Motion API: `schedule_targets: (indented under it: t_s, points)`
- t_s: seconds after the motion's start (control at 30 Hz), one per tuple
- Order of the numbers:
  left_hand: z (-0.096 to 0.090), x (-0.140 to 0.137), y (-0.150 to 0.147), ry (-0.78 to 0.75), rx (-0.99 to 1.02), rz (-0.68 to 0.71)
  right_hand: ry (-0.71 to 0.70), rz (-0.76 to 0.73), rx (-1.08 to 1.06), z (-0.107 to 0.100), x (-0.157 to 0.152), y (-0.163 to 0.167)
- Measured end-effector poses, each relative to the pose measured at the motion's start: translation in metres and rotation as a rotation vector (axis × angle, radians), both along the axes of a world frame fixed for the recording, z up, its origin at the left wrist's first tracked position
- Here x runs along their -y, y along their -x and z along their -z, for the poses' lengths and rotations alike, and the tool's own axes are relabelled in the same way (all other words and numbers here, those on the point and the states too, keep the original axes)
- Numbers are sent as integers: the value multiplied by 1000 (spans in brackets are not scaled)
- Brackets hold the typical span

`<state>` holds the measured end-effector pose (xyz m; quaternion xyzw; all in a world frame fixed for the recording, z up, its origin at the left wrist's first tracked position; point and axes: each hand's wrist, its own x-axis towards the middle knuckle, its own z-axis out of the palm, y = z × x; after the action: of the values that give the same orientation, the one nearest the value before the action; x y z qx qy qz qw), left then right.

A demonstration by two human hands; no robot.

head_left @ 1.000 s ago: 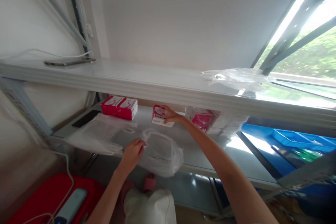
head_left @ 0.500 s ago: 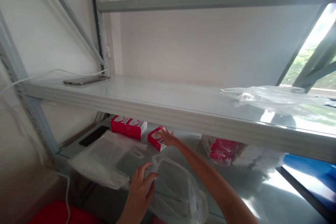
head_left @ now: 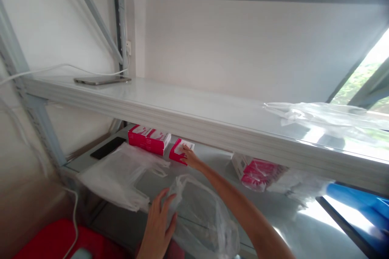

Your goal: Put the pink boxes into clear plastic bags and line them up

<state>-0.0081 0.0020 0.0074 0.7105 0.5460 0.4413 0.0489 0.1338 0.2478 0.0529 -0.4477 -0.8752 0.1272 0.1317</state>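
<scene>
On lower shelf [head_left: 212,156] | two boxes [head_left: 148,141], third box [head_left: 176,151] under splayed right hand [head_left: 190,157] | left hand [head_left: 160,221] unclenched by bag [head_left: 212,222]

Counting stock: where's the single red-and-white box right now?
In the head view, the single box lies left of centre on the lower shelf, under the right hand, right of the paired boxes.

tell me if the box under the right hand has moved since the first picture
Yes: the box under the right hand has moved left, closer to the box pair on the same shelf.
</scene>
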Motion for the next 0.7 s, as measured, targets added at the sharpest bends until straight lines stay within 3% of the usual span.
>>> schedule_targets:
  t_s: [0.27,0.53,0.7]
  points:
    - [13,-3,-7,18,74,-70,-22,-99,-55,-2,-7,25]
    - [12,-5,2,-28,26,-114,-8,-71,13,-2,-13,27]
    - [13,-3,2,23,86,-108,-7,-58,24,-4,-9,26]
